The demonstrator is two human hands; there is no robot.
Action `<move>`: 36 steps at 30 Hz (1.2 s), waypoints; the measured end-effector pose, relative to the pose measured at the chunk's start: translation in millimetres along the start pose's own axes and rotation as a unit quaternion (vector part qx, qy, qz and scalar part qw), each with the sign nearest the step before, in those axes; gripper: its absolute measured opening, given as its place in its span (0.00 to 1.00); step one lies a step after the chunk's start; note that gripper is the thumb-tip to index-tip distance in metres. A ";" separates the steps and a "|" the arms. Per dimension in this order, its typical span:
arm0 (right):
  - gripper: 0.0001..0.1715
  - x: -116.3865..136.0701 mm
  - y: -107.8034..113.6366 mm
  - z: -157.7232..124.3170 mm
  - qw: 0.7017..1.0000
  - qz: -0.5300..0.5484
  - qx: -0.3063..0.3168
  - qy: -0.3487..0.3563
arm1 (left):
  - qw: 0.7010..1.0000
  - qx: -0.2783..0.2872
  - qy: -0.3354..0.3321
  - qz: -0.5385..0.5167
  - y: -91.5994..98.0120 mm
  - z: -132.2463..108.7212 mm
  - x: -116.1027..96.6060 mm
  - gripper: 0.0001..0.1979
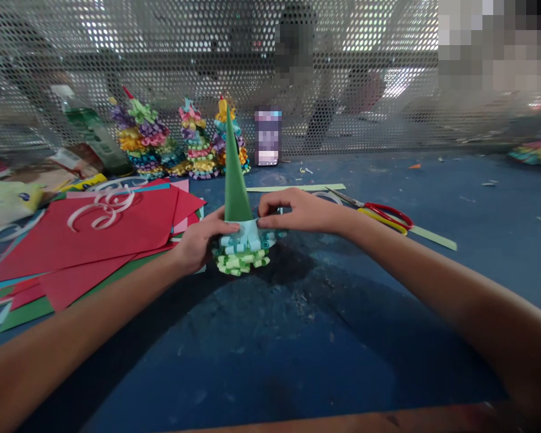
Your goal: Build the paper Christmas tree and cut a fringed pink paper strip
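Note:
A green paper cone (236, 171) stands upright on the blue tabletop (270, 343), with rows of curled paper strips around its base. Pale blue curls (247, 237) sit above light green curls (242, 260). My left hand (201, 239) grips the cone's lower left side, its fingers pressed on the pale blue strips. From the right, my right hand (295, 210) pinches the same pale blue band with its fingertips. The two hands nearly meet at the front of the cone, and they hide part of the band.
Stacked red and green paper sheets (90, 240) with white curls lie to the left. Red-handled scissors (379, 215) and pale green strips lie to the right. Several curled-paper cone trees (144, 141), a plastic bottle (92, 132) and a phone (267, 137) stand before a perforated metal screen (365, 36).

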State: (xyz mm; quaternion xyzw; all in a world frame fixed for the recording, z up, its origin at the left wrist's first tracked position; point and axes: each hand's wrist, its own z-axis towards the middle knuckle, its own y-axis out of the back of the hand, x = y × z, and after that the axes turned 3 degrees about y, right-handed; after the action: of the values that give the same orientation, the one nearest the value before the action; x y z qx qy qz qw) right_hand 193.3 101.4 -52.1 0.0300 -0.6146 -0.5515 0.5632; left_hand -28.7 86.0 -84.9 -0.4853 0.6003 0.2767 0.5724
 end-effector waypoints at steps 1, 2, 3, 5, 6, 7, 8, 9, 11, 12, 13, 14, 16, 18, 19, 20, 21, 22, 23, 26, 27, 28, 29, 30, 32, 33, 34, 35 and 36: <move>0.13 -0.7 -0.9 0.6 1.000 0.003 0.001 0.004 | 1.000 0.000 0.006 0.000 -0.5 -0.5 0.1 0.24; 0.13 -1.1 -1.8 1.0 1.000 0.007 0.001 0.009 | 1.000 0.001 0.012 -0.003 -0.9 -1.3 0.2 0.24; 0.13 -1.1 -2.7 1.4 1.000 0.011 0.002 0.014 | 1.000 0.004 0.015 -0.006 -1.3 -2.3 0.3 0.23; 0.13 0.3 -4.5 1.9 1.000 0.018 0.002 0.021 | 1.000 0.020 0.013 -0.007 -1.4 -4.3 1.1 0.23; 0.12 2.0 -5.6 2.0 1.000 0.020 0.003 0.023 | 1.000 0.030 0.008 0.002 -1.0 -5.2 1.7 0.22; 0.12 4.3 -6.9 2.1 0.999 0.021 0.005 0.023 | 0.999 0.040 0.003 0.013 -0.4 -5.8 2.4 0.22; 0.12 7.1 -8.2 2.1 1.000 0.021 0.007 0.022 | 0.999 0.045 -0.006 0.029 0.4 -5.9 3.2 0.21; 0.12 10.3 -9.7 2.0 1.000 0.020 0.007 0.021 | 0.997 0.044 -0.021 0.054 1.3 -5.6 3.9 0.20; 0.10 16.9 -12.5 2.0 1.000 0.012 0.002 0.024 | 0.990 0.032 -0.072 0.119 3.0 -3.2 4.7 0.19; 0.09 19.9 -13.8 2.0 1.000 0.004 -0.003 0.027 | 0.982 0.025 -0.103 0.155 3.7 -1.4 4.8 0.19; 0.08 22.3 -14.8 2.1 0.999 -0.007 -0.011 0.031 | 0.972 0.018 -0.135 0.191 4.3 0.6 4.6 0.18; 0.07 24.1 -15.4 2.2 0.999 -0.020 -0.023 0.033 | 0.962 0.010 -0.164 0.218 4.8 2.7 4.2 0.18; 0.07 25.9 -16.0 2.6 0.997 -0.049 -0.049 0.029 | 0.950 -0.003 -0.203 0.238 5.4 5.9 2.7 0.17; 0.08 26.4 -15.7 2.7 0.995 -0.075 -0.066 0.015 | 0.947 -0.005 -0.219 0.236 5.4 7.4 1.0 0.17; 0.08 26.8 -15.5 2.6 0.994 -0.089 -0.066 0.010 | 0.948 0.004 -0.218 0.233 5.2 7.4 0.4 0.18; 0.09 27.5 -15.2 2.4 0.993 -0.104 -0.060 0.008 | 0.949 0.016 -0.213 0.232 4.9 7.1 0.0 0.18; 0.08 28.9 -14.9 2.0 0.992 -0.119 -0.050 0.009 | 0.951 0.027 -0.206 0.230 4.7 6.6 -0.1 0.19; 0.08 30.8 -14.5 1.5 0.990 -0.133 -0.036 0.010 | 0.953 0.034 -0.199 0.228 4.5 6.1 0.1 0.19; 0.07 33.2 -13.9 1.0 0.989 -0.147 -0.021 0.006 | 0.954 0.037 -0.193 0.225 4.5 5.6 0.6 0.18; 0.08 42.8 -11.3 -0.9 0.983 -0.177 0.018 -0.054 | 0.960 0.030 -0.177 0.215 5.8 4.5 2.0 0.17; 0.08 46.2 -10.4 -1.6 0.979 -0.186 0.027 -0.080 | 0.961 0.027 -0.175 0.213 6.5 4.1 1.9 0.18; 0.09 49.6 -9.6 -2.2 0.975 -0.194 0.032 -0.103 | 0.961 0.023 -0.176 0.214 7.1 3.6 1.4 0.18; 0.09 53.0 -9.3 -3.0 0.972 -0.200 0.033 -0.120 | 0.960 0.022 -0.178 0.216 7.6 3.0 0.5 0.19; 0.09 56.3 -9.4 -3.8 0.970 -0.204 0.033 -0.131 | 0.959 0.022 -0.181 0.218 8.0 2.3 -0.7 0.19; 0.10 62.2 -10.8 -5.8 0.966 -0.212 0.026 -0.143 | 0.958 0.029 -0.185 0.217 8.0 1.0 -3.1 0.19; 0.11 64.7 -11.9 -6.8 0.963 -0.223 0.020 -0.148 | 0.960 0.033 -0.182 0.212 7.8 0.5 -4.1 0.19; 0.12 66.9 -13.0 -7.7 0.957 -0.245 0.011 -0.155 | 0.962 0.036 -0.177 0.206 7.6 0.2 -4.7 0.20; 0.12 68.7 -14.0 -8.4 0.947 -0.276 0.000 -0.164 | 0.964 0.036 -0.172 0.200 7.3 0.2 -5.1 0.20; 0.12 70.2 -14.7 -9.0 0.936 -0.309 -0.010 -0.168 | 0.966 0.035 -0.165 0.197 7.2 0.4 -5.2 0.20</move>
State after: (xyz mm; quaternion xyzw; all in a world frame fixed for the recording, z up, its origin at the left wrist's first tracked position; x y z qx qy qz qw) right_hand 165.8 43.7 -18.5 0.1194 -0.6554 -0.7013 0.2539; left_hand -35.7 90.5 -81.6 -0.2841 0.5905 0.4391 0.6146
